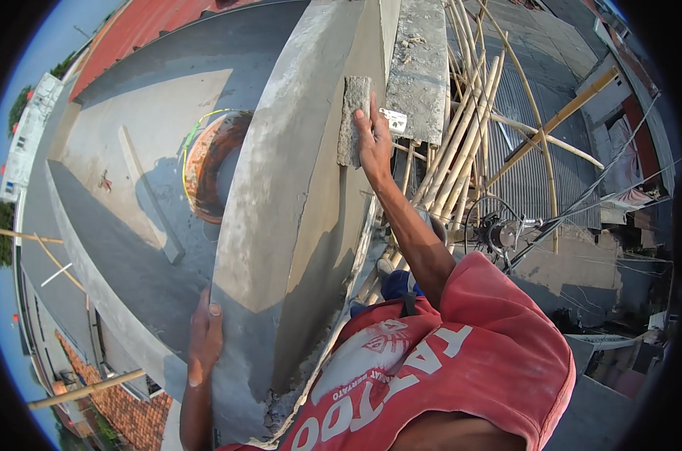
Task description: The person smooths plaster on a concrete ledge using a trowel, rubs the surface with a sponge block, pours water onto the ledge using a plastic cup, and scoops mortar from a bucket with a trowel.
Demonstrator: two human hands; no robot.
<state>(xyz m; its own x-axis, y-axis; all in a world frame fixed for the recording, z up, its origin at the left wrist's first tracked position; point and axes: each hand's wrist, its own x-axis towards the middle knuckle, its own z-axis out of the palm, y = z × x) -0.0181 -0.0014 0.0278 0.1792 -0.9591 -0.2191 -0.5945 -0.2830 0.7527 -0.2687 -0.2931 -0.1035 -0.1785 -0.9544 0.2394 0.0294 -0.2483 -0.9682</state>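
Nearest is the red cloth shirt [461, 353]. The right hand [373, 144] grasps a rough grey rectangular block [353, 120] against the smooth grey cement wall [288, 218]; the left hand [206, 331] holds this wall's edge. If the block tilts, its corner could perhaps scratch the wall; too much leaning might cost the balance.

Rough, matt block [349, 134], apparently cement-caked

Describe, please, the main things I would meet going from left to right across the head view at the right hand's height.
Pale straight bar, round orange-brown container, grey wall, rough grey block, right hand, bamboo poles, corrugated sheeting.
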